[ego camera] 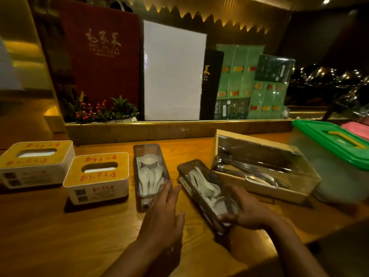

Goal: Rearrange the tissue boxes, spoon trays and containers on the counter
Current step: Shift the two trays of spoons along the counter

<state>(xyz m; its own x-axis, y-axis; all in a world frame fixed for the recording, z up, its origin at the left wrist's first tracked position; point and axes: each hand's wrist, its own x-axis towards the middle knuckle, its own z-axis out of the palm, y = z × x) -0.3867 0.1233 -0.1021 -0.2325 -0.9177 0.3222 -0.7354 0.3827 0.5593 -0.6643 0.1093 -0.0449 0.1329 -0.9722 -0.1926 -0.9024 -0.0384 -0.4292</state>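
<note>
Two white tissue boxes with yellow tops stand at the left of the wooden counter (60, 232), one far left (34, 164) and one nearer (97, 176). A clear spoon tray (149, 172) with white spoons lies straight in the middle. A second spoon tray (201, 188) lies slanted to its right. My right hand (245, 210) grips the near end of the slanted tray. My left hand (165, 212) hovers flat with fingers apart between the two trays, fingertips by the near end of the straight tray. A wooden cutlery box (259, 188) with metal utensils sits at the right.
A translucent container with a green lid (331, 142) stands at the far right, a pink lid (357, 128) behind it. Menus (99, 62), a white board (173, 72) and a small plant (99, 110) line the raised ledge behind the counter.
</note>
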